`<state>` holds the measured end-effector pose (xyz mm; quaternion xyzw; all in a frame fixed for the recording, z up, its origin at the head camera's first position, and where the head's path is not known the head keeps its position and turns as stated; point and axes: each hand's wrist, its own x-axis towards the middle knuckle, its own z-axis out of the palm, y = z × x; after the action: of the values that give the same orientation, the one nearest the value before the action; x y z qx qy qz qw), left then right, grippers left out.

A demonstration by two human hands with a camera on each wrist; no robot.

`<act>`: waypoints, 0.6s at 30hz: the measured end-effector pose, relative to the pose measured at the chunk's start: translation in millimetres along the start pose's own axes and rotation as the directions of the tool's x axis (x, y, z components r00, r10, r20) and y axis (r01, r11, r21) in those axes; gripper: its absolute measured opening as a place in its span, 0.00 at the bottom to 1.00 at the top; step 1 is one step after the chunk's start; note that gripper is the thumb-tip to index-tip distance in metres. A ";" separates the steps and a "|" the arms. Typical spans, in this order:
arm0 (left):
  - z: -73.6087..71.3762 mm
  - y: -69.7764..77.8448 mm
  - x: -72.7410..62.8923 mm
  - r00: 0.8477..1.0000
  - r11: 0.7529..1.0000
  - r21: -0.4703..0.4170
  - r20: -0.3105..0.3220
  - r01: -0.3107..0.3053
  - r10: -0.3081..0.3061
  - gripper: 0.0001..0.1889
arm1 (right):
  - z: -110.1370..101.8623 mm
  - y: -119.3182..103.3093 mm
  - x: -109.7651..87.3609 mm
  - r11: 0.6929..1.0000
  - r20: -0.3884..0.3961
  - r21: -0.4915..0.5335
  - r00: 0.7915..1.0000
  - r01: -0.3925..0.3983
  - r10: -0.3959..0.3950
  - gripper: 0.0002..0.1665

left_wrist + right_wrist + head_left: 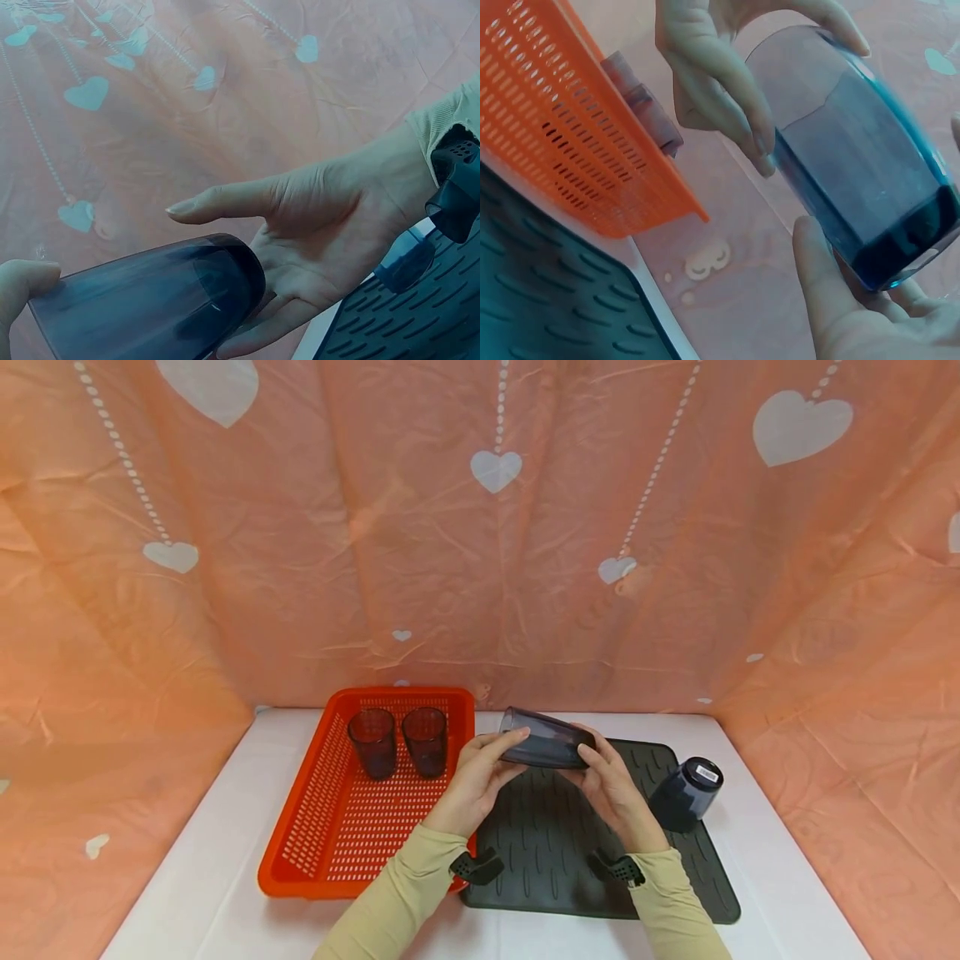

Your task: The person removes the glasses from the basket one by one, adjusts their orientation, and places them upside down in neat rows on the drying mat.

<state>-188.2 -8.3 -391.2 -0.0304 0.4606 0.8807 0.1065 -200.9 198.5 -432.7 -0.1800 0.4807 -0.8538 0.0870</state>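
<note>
A dark tinted drinking glass [551, 742] is held tilted on its side above the black ridged mat, its mouth toward the left. My left hand [480, 774] grips it near the rim, thumb on one side and fingers on the other, as the right wrist view shows. At the base end is my right hand [609, 785]. Its fairly straight fingers touch the glass [150, 300] from below and behind, while its thumb [225, 201] stands apart from the glass in the left wrist view.
An orange perforated basket [300, 810] stands at the left with two tinted glasses [372, 745] upright at its back. The black drying mat [540, 852] lies beside it. Another dark glass [686, 793] rests upside down on the mat's right edge. A pink heart-print curtain [450, 568] hangs behind.
</note>
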 end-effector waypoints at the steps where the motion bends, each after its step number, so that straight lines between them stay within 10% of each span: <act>1: 0.5 0.1 -0.2 1.000 1.000 0.001 -0.007 0.002 -0.002 0.25 | 0.7 0.3 0.0 1.000 -0.005 0.010 1.000 0.000 0.000 0.23; 18: 3.3 -0.3 -1.2 1.000 1.000 -0.021 -0.008 -0.005 0.005 0.24 | 9.7 4.5 -3.3 1.000 -0.158 0.029 0.987 -0.012 0.017 0.20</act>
<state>-186.8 -5.6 -389.4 -0.0339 0.4519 0.8855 0.1023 -194.2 189.6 -432.7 -0.1069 0.4755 -0.8713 0.0572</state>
